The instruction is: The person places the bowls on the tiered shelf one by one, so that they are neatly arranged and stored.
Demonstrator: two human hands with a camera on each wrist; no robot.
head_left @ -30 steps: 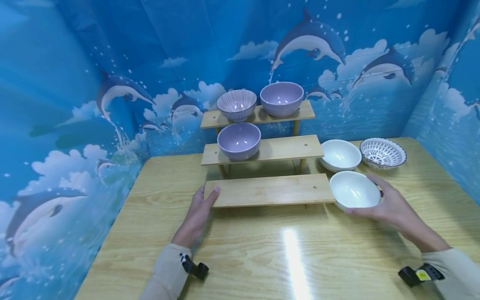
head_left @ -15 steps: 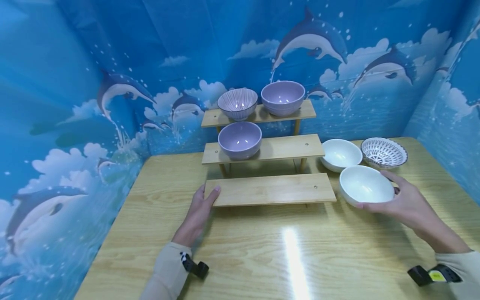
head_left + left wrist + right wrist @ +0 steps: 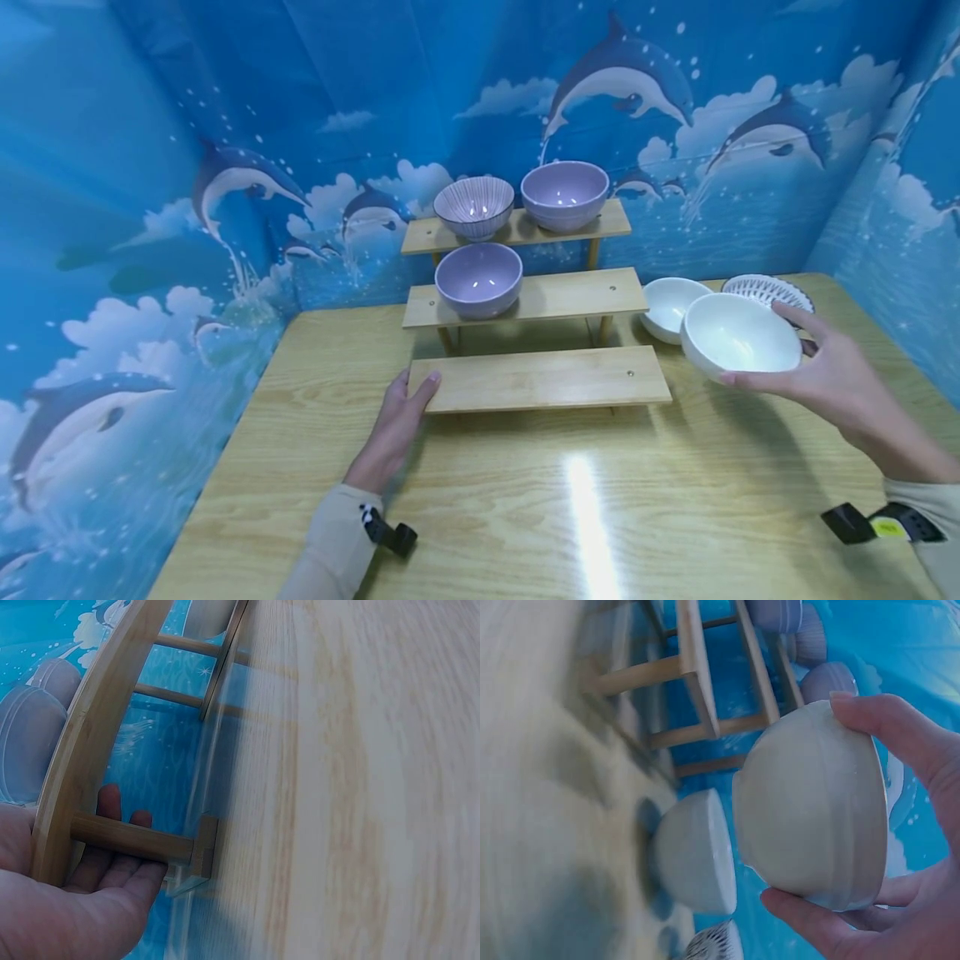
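My right hand [image 3: 847,392] grips a plain white bowl [image 3: 738,337], thumb on the near rim and fingers around the far side. In the right wrist view that bowl [image 3: 810,810] hangs well above the table. My left hand [image 3: 393,425] holds the left end of the lowest board of a three-tier wooden stand [image 3: 540,382]. In the left wrist view its fingers [image 3: 120,870] curl beneath the board, behind a round leg. A purple bowl [image 3: 478,282] sits on the middle tier. On the top tier stand a striped bowl [image 3: 474,208] and another purple bowl [image 3: 565,197].
Right of the stand, a second white bowl [image 3: 666,308] rests on the wooden table [image 3: 487,500]. Beside it lies a black-and-white patterned bowl [image 3: 772,288], partly hidden by the held bowl. A blue dolphin-print sheet [image 3: 345,100] lines the back and sides.
My right hand has lifted the white bowl away from the lowest board's right end, carrying it up and to the right. My left hand has stayed on the board.
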